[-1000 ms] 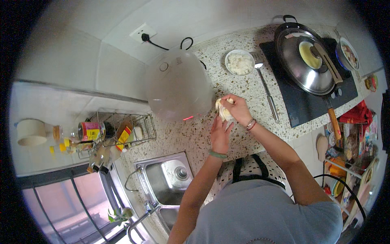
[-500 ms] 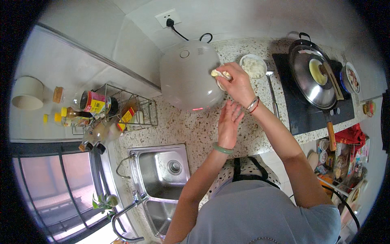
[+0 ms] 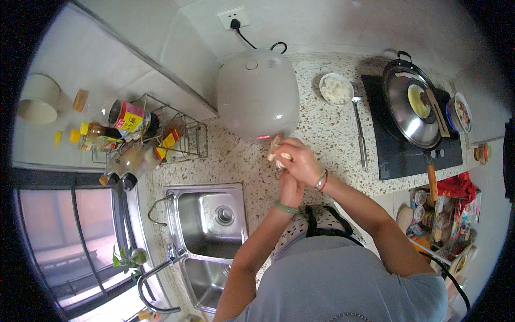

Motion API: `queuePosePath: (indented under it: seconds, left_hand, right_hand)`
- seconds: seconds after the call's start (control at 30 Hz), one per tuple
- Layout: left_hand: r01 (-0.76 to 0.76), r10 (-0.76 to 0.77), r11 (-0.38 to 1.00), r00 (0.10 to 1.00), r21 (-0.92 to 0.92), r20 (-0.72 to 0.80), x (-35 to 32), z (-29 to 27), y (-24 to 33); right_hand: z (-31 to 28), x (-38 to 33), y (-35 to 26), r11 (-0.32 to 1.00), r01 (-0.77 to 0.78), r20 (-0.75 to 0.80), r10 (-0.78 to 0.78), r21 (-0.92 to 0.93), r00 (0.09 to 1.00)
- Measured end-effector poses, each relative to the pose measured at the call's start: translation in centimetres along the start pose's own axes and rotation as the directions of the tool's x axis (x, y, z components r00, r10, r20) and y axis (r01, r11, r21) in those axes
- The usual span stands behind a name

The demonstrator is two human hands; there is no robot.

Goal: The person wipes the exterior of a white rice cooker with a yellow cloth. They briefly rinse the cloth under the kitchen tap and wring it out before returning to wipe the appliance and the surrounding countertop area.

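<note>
Just in front of the grey rice cooker, my two hands come together above the speckled counter. My right hand is closed round a crumpled off-white cloth, which sticks out past the fingertips. Below and partly behind it is my left hand. Its fingers are mostly hidden by the right hand and the cloth, so their grip does not show. A small red light glows low on the cooker's front, close to the cloth.
A bowl of white rice and a long-handled metal utensil lie to the right. Beyond them a lidded wok sits on the black cooktop. A double sink and a wire rack with bottles are at left.
My right hand has moved the cloth from the cooker's right side down toward me and left, and now meets my left hand. The left hand was apart with spread fingers.
</note>
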State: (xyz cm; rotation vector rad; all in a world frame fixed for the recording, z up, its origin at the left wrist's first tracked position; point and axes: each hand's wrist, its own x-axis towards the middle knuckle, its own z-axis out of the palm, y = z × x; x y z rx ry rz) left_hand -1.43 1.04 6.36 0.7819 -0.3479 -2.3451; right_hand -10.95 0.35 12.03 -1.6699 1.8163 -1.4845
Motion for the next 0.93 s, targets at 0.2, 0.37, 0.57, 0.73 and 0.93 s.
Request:
queuePosePath:
  seconds: [0.2,0.37,0.57,0.73,0.93]
  left_hand:
    - [-0.008,0.027,0.996,0.977,0.089,-0.211,-4.2,-0.7,0.4]
    - [-0.184,0.202,0.952,0.978,0.243,-0.051,-5.2,0.9,1.1]
    - [-0.198,0.219,0.939,0.975,0.280,-0.047,-5.6,0.7,1.7]
    - [-0.190,0.195,0.980,0.976,0.057,-0.100,-4.4,-3.3,2.0]
    - [-0.255,0.343,0.901,0.914,0.352,-0.216,-3.8,-4.9,3.7]
  right_hand:
    - [-1.3,-5.1,0.5,0.867,-0.437,0.107,0.423,0.240,0.900]
    - [-2.1,-6.2,0.9,0.590,-0.683,0.275,0.635,0.431,0.722]
    - [-2.8,-5.7,-0.4,0.509,-0.728,0.356,0.645,0.459,0.676]
    - [-0.1,-6.7,-0.9,0.569,-0.756,0.417,0.632,0.322,0.654]
    - [5.5,-7.4,1.8,0.316,-0.770,0.430,0.684,0.554,0.590]
